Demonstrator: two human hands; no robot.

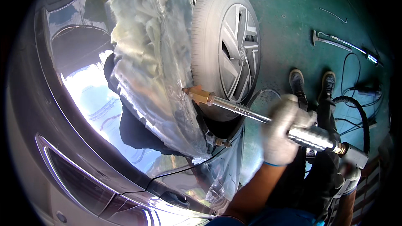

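The left hand (284, 127), in a pale work glove and blurred, is closed around the sliding weight on the steel shaft of a slide hammer (251, 114), right of the frame's centre. The right hand (351, 175), also gloved, sits at the lower right, at the rear end of the tool near a black hose (363, 117); I cannot tell how tight its grip is. The shaft runs up and left to a brass tip (200, 95), which touches the sanded bare-metal fender (150, 58) in the upper middle. Just beside the tip stands the wheel (228, 46). The glossy dark hood (83, 100) fills the left. On the green floor (293, 16), upper right, lie a hammer (328, 41) and a work light (370, 57), near two shoes (312, 84).
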